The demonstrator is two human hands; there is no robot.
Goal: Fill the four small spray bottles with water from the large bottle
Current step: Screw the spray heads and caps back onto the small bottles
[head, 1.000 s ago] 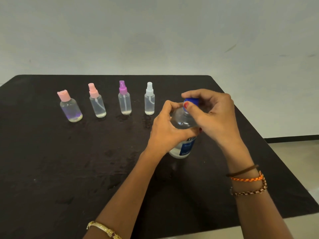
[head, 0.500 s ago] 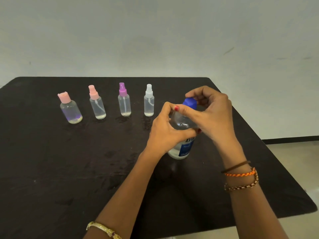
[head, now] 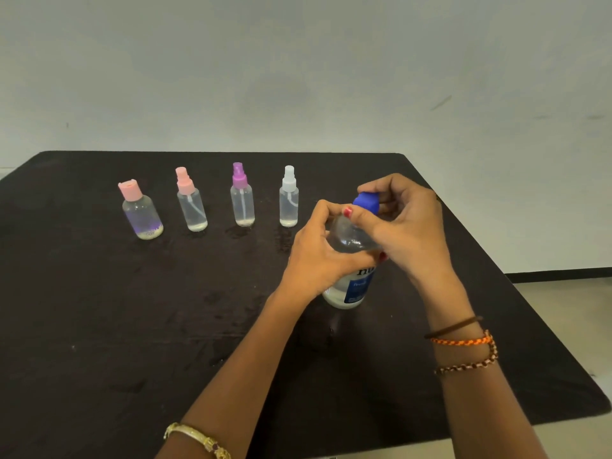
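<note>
Far-left bottle: squat, round-shouldered, pink flip cap (head: 142,212), standing at the left end of the row on the black table (head: 99,326), a little pale residue at the bottom.
Pink sprayer: slim bottle (head: 191,202) just to its right, cap on, leaning a touch in this wide view.
Purple sprayer: next along (head: 242,197), upright, capped, near empty.
White sprayer: last of the four (head: 288,198), upright, closest to the hands but apart from them.
Left hand: wrapped round the shoulder of the large bottle (head: 326,250), fingers curled firmly on it, gold bangle (head: 198,437) on the wrist.
Large bottle: clear with a blue label (head: 351,286), base on the table, right of the row and nearer the camera.
Blue cap: up at the neck (head: 366,201); seated or lifted, I cannot tell.
Right hand: thumb and fingertips pinching that cap (head: 410,223), thread bracelets (head: 463,346) on the wrist.
</note>
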